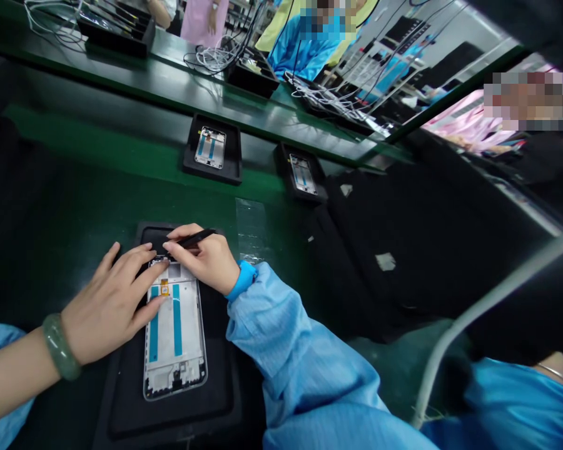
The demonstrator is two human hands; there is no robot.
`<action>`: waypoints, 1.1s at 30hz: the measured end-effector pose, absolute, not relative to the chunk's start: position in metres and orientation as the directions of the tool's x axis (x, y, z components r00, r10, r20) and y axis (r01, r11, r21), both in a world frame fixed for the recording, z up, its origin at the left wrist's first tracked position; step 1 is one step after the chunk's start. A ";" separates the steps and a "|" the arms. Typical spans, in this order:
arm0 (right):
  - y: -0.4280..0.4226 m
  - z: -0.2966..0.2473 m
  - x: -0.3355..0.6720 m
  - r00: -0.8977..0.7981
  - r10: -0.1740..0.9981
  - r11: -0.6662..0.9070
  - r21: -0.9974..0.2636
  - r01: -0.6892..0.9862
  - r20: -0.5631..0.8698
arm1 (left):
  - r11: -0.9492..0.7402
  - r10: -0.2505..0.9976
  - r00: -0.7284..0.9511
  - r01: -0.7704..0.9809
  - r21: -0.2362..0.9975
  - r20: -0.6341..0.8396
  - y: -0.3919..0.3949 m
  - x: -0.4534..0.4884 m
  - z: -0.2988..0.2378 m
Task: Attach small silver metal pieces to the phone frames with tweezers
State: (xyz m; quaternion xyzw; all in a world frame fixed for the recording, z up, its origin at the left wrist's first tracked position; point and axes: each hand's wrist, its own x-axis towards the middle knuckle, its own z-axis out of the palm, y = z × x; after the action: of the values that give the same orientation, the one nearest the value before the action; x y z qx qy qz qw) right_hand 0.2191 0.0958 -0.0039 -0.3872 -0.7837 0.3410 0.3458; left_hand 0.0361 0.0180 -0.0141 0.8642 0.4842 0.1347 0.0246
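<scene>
Head view: the right hand (199,259) pinches a slim black tool (197,237), probably tweezers, its tip hidden behind the fingers. The left hand (107,306) lies spread, fingertips (157,265) resting on the top of a white phone frame (174,337), which sits in a black tray (225,387) near the front edge of the bench (122,156). A slip of that tool could scratch the frame or tear the small orange tab (164,287); uneven pressure could shift the frame.
</scene>
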 end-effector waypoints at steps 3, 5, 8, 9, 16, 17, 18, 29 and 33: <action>0.095 -0.005 0.217 -0.460 0.825 0.511 -0.780 0.362 0.327 | -0.527 0.846 0.495 0.832 0.173 0.197 0.018 0.036 -0.014; 0.096 -0.004 0.219 -0.421 0.838 0.507 -0.782 0.363 0.348 | -0.527 0.846 0.494 0.832 0.171 0.202 0.018 0.035 -0.015; 0.098 -0.004 0.222 -0.416 0.849 0.489 -0.785 0.381 0.327 | -0.528 0.844 0.493 0.832 0.167 0.212 0.019 0.035 -0.016; 0.098 -0.005 0.223 -0.438 0.840 0.496 -0.778 0.385 0.320 | -0.530 0.843 0.494 0.832 0.166 0.213 0.019 0.035 -0.017; 0.097 -0.007 0.221 -0.430 0.802 0.575 -0.731 0.367 0.414 | -0.541 0.834 0.507 0.828 0.144 0.217 0.019 0.034 -0.018; 0.098 -0.007 0.222 -0.415 0.806 0.572 -0.736 0.362 0.422 | -0.541 0.834 0.507 0.829 0.143 0.218 0.019 0.034 -0.018; 0.098 -0.006 0.223 -0.412 0.808 0.568 -0.741 0.358 0.421 | -0.540 0.835 0.506 0.829 0.144 0.218 0.019 0.035 -0.018; 0.100 -0.008 0.224 -0.481 0.751 0.629 -0.711 0.314 0.451 | -0.529 0.844 0.494 0.831 0.171 0.210 0.019 0.034 -0.018; 0.102 -0.008 0.224 -0.513 0.754 0.617 -0.708 0.342 0.409 | -0.528 0.845 0.490 0.830 0.179 0.215 0.019 0.035 -0.018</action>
State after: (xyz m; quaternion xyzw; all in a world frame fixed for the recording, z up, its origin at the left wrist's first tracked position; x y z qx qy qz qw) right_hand 0.2245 0.1020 -0.0079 -0.3333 -0.8225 0.2832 0.3636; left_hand 0.0347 0.0187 -0.0178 0.8628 0.4854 0.1390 0.0256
